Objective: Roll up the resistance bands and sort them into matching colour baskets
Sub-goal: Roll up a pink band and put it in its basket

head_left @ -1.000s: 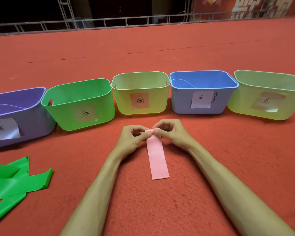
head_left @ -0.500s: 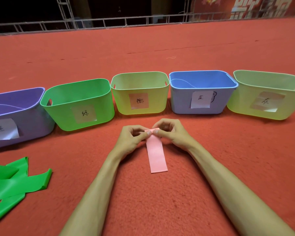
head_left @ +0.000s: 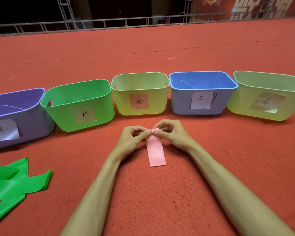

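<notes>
**Left hand** (head_left: 133, 138): fingers curled, thumb and fingertips pinching the far end of the pink resistance band (head_left: 156, 154) from its left side.

**Right hand** (head_left: 172, 133): the same, pinching that end from the right. The two thumbs nearly meet over the roll (head_left: 154, 130).

**Pink resistance band:** on the red carpet (head_left: 160, 201), between the forearms. The far end is wound into a small tight roll and the rest lies flat, running toward the person.
- Change: the flat tail is shorter than a second ago and its near edge has crept farther away, so the roll is taking up band.
- Judgement: rolling is partly done. A fair stretch of tail remains, and sorting has not begun.

**Yellow-green basket** (head_left: 123, 106): just beyond the hands, with the top open. Its handwritten label (head_left: 138, 101) seems to read "pink", so it is the likely destination.

**Neighbouring baskets**, in a row nearly touching:
- green basket (head_left: 66, 116) and purple basket (head_left: 24, 116) to the left
- blue basket (head_left: 180, 104) and pale green basket (head_left: 242, 106) to the right

**Green resistance band** (head_left: 15, 183): unrolled and crumpled at near left, well apart from the hands.

**Room:**
- Bare carpet lies between the hands and the basket fronts.
- Only the near rim of the yellow-green basket has to be cleared.
- More carpet runs beyond the baskets to a metal railing (head_left: 143, 23).
</notes>
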Tool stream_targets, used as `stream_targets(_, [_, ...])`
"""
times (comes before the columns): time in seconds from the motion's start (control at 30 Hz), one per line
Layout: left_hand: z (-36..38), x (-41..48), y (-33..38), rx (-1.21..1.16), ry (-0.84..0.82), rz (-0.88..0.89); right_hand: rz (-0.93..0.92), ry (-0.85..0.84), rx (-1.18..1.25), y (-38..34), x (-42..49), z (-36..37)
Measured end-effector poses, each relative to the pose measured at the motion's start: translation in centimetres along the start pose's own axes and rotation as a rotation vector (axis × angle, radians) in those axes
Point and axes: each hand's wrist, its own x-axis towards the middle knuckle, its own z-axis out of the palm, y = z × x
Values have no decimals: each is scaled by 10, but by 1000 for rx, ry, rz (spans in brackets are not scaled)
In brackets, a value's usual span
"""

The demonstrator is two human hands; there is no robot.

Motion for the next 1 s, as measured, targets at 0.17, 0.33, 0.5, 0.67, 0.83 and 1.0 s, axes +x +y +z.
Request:
stream_targets(0.17, [-4, -1, 1, 13, 11, 37, 27, -5, 2, 2, 1, -1])
stream_targets(0.33, [-5, 0, -2, 55, 16, 71, 68, 10, 10, 2, 1, 0])
stream_targets(0.5, [-2, 0, -2, 54, -8, 22, -14, 18, -17, 1, 0, 0])
stream_targets(0.67, [-1, -2, 1, 62, -31, 54, -47, 8, -7, 5, 0, 0])
stream_targets(0.83, [-2, -3, 1, 65, -21, 88, 25, 38, 12, 3, 3, 0])
stream_targets(1.0, [-3, 1, -4, 77, 9, 76, -1, 4, -2, 5, 3, -1])
